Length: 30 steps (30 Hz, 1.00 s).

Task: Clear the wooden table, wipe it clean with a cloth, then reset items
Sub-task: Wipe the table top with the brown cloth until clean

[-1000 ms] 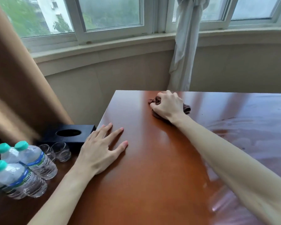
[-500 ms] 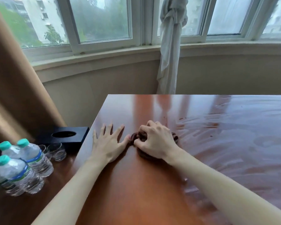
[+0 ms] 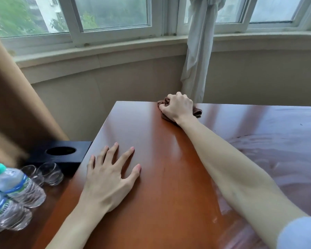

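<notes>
Cloth (image 3: 196,111) bunched in right hand (image 3: 178,106); left hand (image 3: 109,178) flat on table (image 3: 169,177)

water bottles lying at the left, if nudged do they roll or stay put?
The water bottles lie on their sides and are round, so a sideways nudge would probably roll them. They look mostly full, so likely heavy for their size. The thin ribbed clear plastic may flex and feel slick under a grip.
</notes>
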Tool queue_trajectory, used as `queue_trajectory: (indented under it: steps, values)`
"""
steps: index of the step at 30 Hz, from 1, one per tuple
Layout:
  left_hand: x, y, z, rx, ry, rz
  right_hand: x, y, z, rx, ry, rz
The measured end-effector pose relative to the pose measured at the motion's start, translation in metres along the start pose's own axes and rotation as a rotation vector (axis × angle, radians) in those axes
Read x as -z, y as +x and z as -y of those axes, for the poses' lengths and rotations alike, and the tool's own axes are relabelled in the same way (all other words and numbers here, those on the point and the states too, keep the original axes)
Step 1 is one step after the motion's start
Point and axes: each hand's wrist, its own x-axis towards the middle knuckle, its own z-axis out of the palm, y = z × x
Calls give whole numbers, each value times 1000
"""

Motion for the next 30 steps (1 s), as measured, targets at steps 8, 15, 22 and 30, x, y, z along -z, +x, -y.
queue_trajectory:
  steps: [8,15,22,30]
  values:
    - [4,-3,-2,-29,-14,14,90,-249,24,248,52,70]
    - [7,-7,-2,-48,-34,10,119,-321,19,377,75,66]
    - [-3,1,4,-44,-67,-31,58,-130,-22,134,-3,66]
    - [-2,2,2,-22,-31,-50,3,37,-44,-14,-24,3]
